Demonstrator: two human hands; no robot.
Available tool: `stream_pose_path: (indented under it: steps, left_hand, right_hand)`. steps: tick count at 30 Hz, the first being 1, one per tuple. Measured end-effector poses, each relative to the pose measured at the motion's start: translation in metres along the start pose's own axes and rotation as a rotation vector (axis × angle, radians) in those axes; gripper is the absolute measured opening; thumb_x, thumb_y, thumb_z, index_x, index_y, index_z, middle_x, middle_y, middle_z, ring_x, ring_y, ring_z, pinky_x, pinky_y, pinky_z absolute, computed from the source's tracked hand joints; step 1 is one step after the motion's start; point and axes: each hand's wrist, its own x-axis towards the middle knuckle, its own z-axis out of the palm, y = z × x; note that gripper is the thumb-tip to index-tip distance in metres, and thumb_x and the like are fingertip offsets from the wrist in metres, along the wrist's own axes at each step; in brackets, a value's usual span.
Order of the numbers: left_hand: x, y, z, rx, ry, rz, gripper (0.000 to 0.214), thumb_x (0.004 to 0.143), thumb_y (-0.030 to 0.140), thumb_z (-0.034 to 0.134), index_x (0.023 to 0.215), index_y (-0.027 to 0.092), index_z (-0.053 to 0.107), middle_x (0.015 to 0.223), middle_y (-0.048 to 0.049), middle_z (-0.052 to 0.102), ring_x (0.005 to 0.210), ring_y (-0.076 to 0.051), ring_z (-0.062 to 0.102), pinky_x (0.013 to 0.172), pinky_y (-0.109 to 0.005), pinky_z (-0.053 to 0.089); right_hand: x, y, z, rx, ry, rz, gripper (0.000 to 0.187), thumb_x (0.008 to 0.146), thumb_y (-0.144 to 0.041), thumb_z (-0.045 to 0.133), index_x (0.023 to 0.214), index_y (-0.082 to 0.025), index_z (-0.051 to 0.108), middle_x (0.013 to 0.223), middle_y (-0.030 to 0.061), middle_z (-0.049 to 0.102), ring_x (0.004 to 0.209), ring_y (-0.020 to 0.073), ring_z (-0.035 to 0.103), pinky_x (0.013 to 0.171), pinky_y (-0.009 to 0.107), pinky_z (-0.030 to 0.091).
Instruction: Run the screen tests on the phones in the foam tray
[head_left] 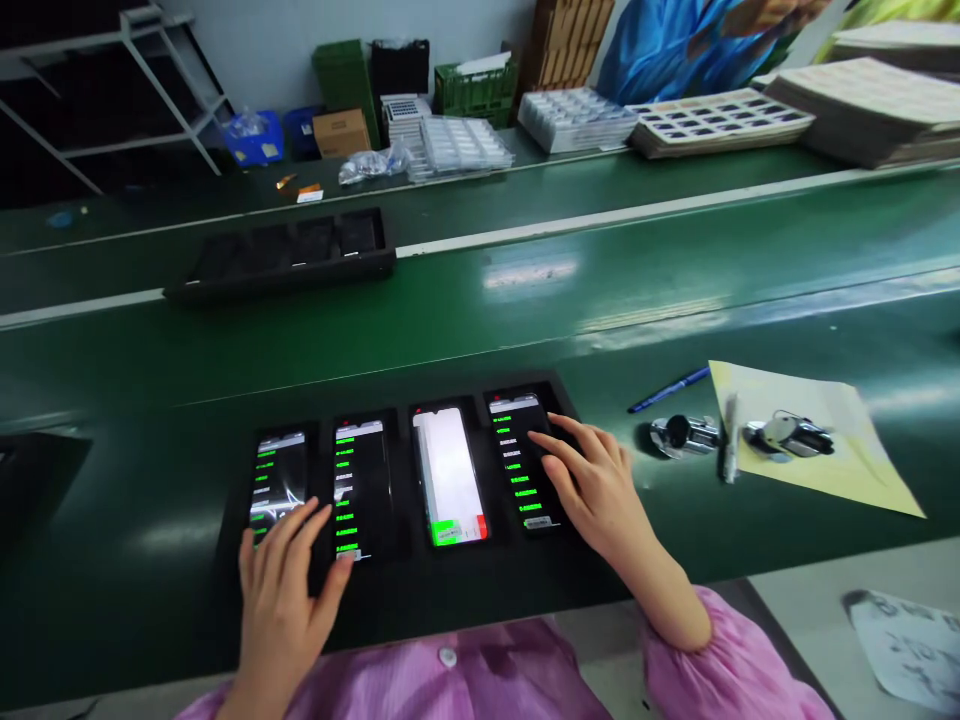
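Note:
A black tray [450, 582] in front of me holds several smartphones side by side, screens lit. Over the lower part of the leftmost phone [279, 465] lies my left hand [285, 590], fingers spread, its thumb at the bottom of the second phone [375, 490]. A mostly white screen with green and red bottom corners shows on the third phone [450, 465]. My right hand [600, 485] is open at the right side of the rightmost phone [514, 455], one fingertip over its screen. Green and white text lines run down the other screens. Neither hand grips anything.
To the right lie a blue pen [669, 389], a shiny metal object [684, 435], and yellowish paper [855, 470] under another one. Another black tray [300, 255] rests across the green bench. Stacked trays [577, 115] and a co-worker in blue [660, 50] are beyond.

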Motion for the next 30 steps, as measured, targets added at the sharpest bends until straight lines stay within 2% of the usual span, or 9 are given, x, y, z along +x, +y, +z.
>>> stream_pose_path:
  steps: [5, 9, 12, 15, 19, 22, 26, 30]
  left_hand:
    - [-0.007, -0.024, -0.008, 0.118, -0.022, -0.207, 0.045, 0.103, 0.038, 0.056, 0.147, 0.025, 0.053, 0.142, -0.0165, 0.063, 0.125, -0.035, 0.062, 0.121, -0.069, 0.032]
    - [-0.01, -0.031, -0.012, 0.154, -0.069, -0.276, 0.047, 0.103, 0.041, 0.056, 0.148, 0.025, 0.054, 0.144, -0.0167, 0.062, 0.129, -0.038, 0.06, 0.12, -0.074, 0.031]
    - [-0.008, -0.036, -0.012, 0.154, -0.087, -0.274, 0.05, 0.103, 0.043, 0.056, 0.15, 0.025, 0.053, 0.144, -0.017, 0.061, 0.13, -0.039, 0.059, 0.119, -0.076, 0.03]
    - [0.001, -0.038, -0.011, 0.146, -0.105, -0.272, 0.053, 0.104, 0.045, 0.054, 0.153, 0.023, 0.05, 0.147, -0.0192, 0.06, 0.133, -0.039, 0.057, 0.119, -0.079, 0.028]
    - [0.026, -0.038, -0.006, 0.154, -0.169, -0.255, 0.053, 0.104, 0.048, 0.054, 0.151, 0.023, 0.054, 0.152, -0.0206, 0.056, 0.141, -0.042, 0.051, 0.118, -0.084, 0.024]
    - [0.05, -0.036, -0.001, 0.176, -0.218, -0.199, 0.049, 0.105, 0.048, 0.054, 0.148, 0.025, 0.059, 0.155, -0.0202, 0.053, 0.145, -0.043, 0.048, 0.115, -0.087, 0.026]
    - [0.072, -0.026, 0.006, 0.164, -0.241, -0.107, 0.045, 0.105, 0.048, 0.055, 0.145, 0.03, 0.063, 0.156, -0.0182, 0.053, 0.144, -0.042, 0.048, 0.114, -0.089, 0.026]
    - [0.08, -0.017, 0.012, 0.129, -0.235, -0.083, 0.044, 0.105, 0.049, 0.055, 0.144, 0.031, 0.064, 0.158, -0.018, 0.051, 0.147, -0.043, 0.046, 0.115, -0.09, 0.022]
  right_hand:
    - [0.013, -0.002, 0.009, -0.022, -0.038, -0.029, 0.037, 0.11, -0.036, 0.043, 0.131, -0.028, 0.073, 0.14, 0.0085, 0.067, 0.124, 0.0274, 0.057, 0.101, 0.048, 0.046]
    - [0.021, 0.001, 0.012, -0.041, -0.053, -0.04, 0.039, 0.11, -0.037, 0.042, 0.133, -0.027, 0.072, 0.141, 0.0094, 0.066, 0.124, 0.028, 0.057, 0.1, 0.048, 0.046]
    - [0.027, -0.001, 0.013, -0.121, -0.06, -0.04, 0.038, 0.11, -0.039, 0.044, 0.125, -0.026, 0.075, 0.144, 0.0108, 0.065, 0.126, 0.0316, 0.056, 0.099, 0.051, 0.044]
    - [0.033, -0.015, 0.015, -0.249, -0.037, -0.097, 0.033, 0.108, -0.04, 0.05, 0.113, -0.026, 0.079, 0.145, 0.0114, 0.065, 0.126, 0.0338, 0.057, 0.1, 0.054, 0.041]
    - [0.045, -0.047, 0.027, -0.155, -0.066, -0.278, 0.031, 0.108, -0.038, 0.053, 0.125, -0.027, 0.076, 0.151, 0.0113, 0.061, 0.127, 0.0307, 0.058, 0.102, 0.05, 0.043]
    - [0.052, -0.063, 0.036, -0.156, -0.098, -0.322, 0.035, 0.109, -0.042, 0.05, 0.125, -0.027, 0.076, 0.153, 0.0126, 0.059, 0.127, 0.0334, 0.057, 0.101, 0.053, 0.041]
    - [0.054, -0.066, 0.031, -0.125, -0.025, -0.352, 0.032, 0.109, -0.039, 0.051, 0.121, -0.025, 0.076, 0.147, 0.0114, 0.064, 0.124, 0.0327, 0.06, 0.101, 0.052, 0.039]
    - [0.053, -0.061, 0.02, -0.024, 0.04, -0.318, 0.027, 0.108, -0.033, 0.051, 0.116, -0.024, 0.076, 0.136, 0.0098, 0.069, 0.116, 0.0305, 0.065, 0.097, 0.049, 0.041]
